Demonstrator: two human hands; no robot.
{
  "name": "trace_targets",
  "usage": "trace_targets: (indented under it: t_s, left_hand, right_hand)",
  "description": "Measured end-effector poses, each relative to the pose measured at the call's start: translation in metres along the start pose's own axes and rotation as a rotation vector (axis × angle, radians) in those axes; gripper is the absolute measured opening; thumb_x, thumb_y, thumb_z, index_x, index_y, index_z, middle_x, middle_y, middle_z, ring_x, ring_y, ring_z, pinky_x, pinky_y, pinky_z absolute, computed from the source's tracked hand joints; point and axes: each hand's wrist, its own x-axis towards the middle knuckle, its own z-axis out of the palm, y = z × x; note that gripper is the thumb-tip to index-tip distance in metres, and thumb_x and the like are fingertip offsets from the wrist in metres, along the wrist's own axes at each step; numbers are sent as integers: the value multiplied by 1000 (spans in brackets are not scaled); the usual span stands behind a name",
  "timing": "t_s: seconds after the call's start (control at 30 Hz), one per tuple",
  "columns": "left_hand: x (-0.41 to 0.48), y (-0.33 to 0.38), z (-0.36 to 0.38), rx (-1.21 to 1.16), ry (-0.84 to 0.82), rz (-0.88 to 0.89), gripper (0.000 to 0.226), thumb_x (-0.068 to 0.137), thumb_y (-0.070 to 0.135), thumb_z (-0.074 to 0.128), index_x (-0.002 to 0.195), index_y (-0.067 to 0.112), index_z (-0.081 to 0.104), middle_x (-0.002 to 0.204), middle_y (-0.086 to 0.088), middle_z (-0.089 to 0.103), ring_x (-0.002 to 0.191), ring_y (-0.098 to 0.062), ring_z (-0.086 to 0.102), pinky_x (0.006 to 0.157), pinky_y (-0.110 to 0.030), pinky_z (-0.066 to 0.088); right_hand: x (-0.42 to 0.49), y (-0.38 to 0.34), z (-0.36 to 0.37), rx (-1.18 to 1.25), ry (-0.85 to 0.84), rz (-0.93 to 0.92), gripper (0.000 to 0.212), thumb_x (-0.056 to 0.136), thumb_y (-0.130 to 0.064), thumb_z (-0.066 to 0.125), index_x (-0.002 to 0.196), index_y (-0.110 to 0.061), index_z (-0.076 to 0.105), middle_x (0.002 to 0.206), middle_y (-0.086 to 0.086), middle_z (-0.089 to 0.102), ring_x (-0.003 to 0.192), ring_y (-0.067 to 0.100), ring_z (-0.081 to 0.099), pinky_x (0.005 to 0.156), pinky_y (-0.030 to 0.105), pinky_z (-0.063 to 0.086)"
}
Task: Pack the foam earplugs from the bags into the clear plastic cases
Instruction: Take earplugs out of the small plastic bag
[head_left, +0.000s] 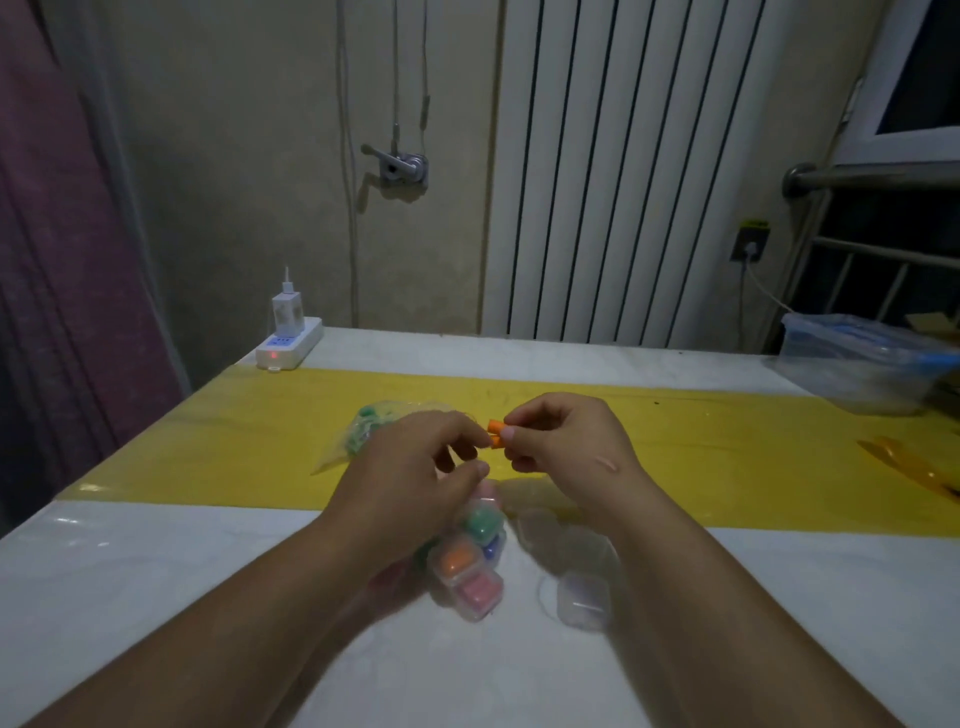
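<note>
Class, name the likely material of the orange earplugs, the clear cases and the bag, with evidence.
Orange earplugs: probably foam, matt, no shine.
Clear cases: seemingly hard plastic, see-through, with glossy edges.
Bag: thin clear plastic film, crinkled, green pieces visible inside.

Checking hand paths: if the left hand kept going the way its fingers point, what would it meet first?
Likely the earplugs pinched by the right hand, close beside the left hand; depth is unclear.

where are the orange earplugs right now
Head view, centre: the orange earplugs are pinched by the right hand above the yellow strip, with the left hand right beside them.
</note>
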Motion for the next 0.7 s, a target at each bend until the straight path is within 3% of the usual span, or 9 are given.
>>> trace_targets:
  t_s: [0.07, 0.13, 0.27, 0.43, 0.57, 0.63, 0.7]
  left_hand:
    - [-3, 9, 3, 228, -121, 261, 15, 86, 39, 57, 92, 35, 70, 85, 17, 66, 82, -5, 54, 75, -35, 49]
    - [-6, 17, 10, 305, -192, 487, 22, 87, 45, 52, 95, 35, 71, 86, 15, 68, 83, -10, 55, 73, -38, 47]
    - [-14, 22, 22, 353, -287, 704, 34, 92, 55, 45, 120, 42, 60, 97, 19, 66, 89, -11, 53, 70, -32, 42]
    - [-16, 19, 26, 408, -420, 753, 42, 91, 63, 42, 130, 49, 49, 107, 23, 64, 98, -6, 46, 75, -27, 34]
    - [-17, 24, 25, 302, -429, 762, 31, 87, 59, 54, 109, 39, 62, 99, 21, 66, 96, -3, 46, 78, -25, 30]
    - [-18, 24, 26, 285, -377, 759, 22, 81, 53, 61, 96, 36, 63, 89, 18, 63, 90, -2, 46, 77, -25, 34]
    - [-18, 24, 24, 252, -320, 663, 25, 77, 53, 62, 95, 36, 60, 82, 21, 55, 83, 2, 42, 76, -21, 34]
  right_hand:
    - [2, 1, -5, -29, 14, -1, 6, 81, -8, 76, 78, -9, 70, 72, 4, 74, 67, 19, 68, 70, 37, 61]
    - [3, 2, -9, -43, 23, 4, 9, 81, -6, 75, 76, -11, 69, 73, 6, 74, 67, 20, 67, 72, 40, 61]
    - [5, 4, -14, -60, 39, 9, 12, 81, -5, 73, 74, -13, 68, 75, 9, 74, 68, 21, 68, 72, 42, 61]
    - [6, 5, -14, -50, 54, 24, 9, 82, -6, 73, 77, -11, 68, 71, 5, 72, 65, 18, 67, 70, 38, 62]
    - [5, 5, -12, -49, 56, 26, 8, 83, -5, 73, 78, -11, 68, 71, 5, 72, 64, 16, 66, 69, 36, 62]
    - [4, 6, -11, -52, 51, 28, 8, 83, -6, 73, 78, -11, 68, 75, 8, 73, 65, 16, 66, 69, 36, 61]
    - [4, 5, -10, -44, 44, 36, 9, 83, -7, 73, 78, -11, 67, 76, 8, 73, 63, 16, 65, 65, 34, 60]
